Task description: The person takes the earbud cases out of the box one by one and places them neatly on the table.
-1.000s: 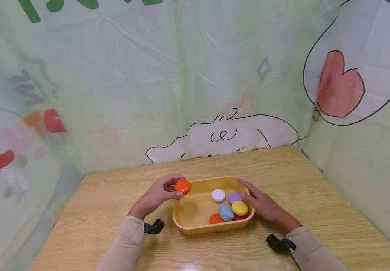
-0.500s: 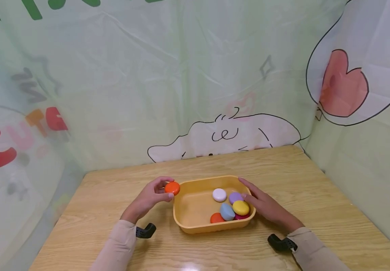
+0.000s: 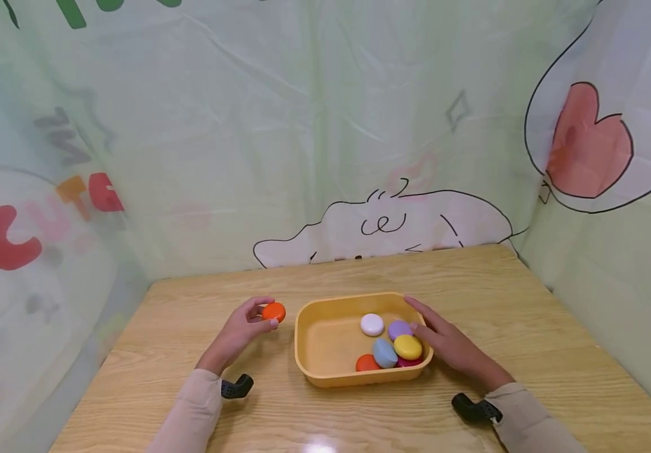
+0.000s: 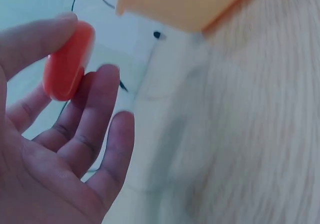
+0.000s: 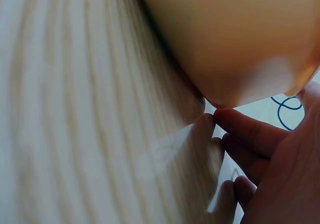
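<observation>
My left hand (image 3: 240, 327) pinches a glossy orange-red rounded disc (image 3: 273, 312) between thumb and fingertips, above the table left of the yellow-orange tray (image 3: 328, 340). In the left wrist view the disc (image 4: 69, 61) is seen edge-on, and the lower fingers are loosely bent. My right hand (image 3: 455, 346) holds the tray's right end, thumb over the rim and fingers along the outside wall. Inside the tray lie similar pieces: white (image 3: 372, 324), purple (image 3: 400, 328), yellow (image 3: 407, 346), light blue (image 3: 384, 353), orange-red (image 3: 367, 363) and a partly hidden magenta one (image 3: 409, 363).
A wood-grain table (image 3: 280, 415) carries the tray. Cartoon-printed sheeting (image 3: 234, 157) hangs behind the table and on both sides. Each wrist wears a black camera mount, such as the left one (image 3: 237, 386).
My left hand has moved left with the orange-red disc, from over the tray's left rim to beside the tray. The right hand stays at the tray's right end.
</observation>
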Demonstrator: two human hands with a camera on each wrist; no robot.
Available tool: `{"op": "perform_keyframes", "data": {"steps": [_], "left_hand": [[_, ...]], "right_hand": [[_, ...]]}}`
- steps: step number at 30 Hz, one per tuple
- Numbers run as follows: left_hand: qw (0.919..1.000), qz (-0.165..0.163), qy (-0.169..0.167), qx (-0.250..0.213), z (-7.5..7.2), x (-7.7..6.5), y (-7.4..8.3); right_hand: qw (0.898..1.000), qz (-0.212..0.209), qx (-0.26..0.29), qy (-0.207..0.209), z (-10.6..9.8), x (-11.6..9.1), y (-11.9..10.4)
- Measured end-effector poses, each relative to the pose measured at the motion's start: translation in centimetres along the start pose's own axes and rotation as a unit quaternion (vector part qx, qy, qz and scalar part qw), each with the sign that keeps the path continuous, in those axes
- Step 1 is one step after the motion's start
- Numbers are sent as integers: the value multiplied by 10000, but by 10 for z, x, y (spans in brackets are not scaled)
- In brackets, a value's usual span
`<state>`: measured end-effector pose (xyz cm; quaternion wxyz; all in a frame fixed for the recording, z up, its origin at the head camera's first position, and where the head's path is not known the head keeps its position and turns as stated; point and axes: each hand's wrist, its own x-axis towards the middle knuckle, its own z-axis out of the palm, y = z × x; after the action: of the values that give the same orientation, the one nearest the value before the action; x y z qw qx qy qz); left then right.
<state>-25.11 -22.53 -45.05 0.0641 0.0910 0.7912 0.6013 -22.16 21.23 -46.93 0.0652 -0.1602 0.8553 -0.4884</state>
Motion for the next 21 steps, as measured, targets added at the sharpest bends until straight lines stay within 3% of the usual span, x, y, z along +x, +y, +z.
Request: {"op": "perform_keyframes", "data": {"steps": [9,14,21], "left_hand": [[9955,-393,658,549,-20,-3,-20],[9931,-397,792,774,-27,-2,-26],[9823,-405,963,1557,-33,0,-30]], "right_hand": [[10000,78,-2,2,0,1,-1],[10000,51,-46,24,-1,1,-3],[10000,79,2,-1,0,0,-2]]}}
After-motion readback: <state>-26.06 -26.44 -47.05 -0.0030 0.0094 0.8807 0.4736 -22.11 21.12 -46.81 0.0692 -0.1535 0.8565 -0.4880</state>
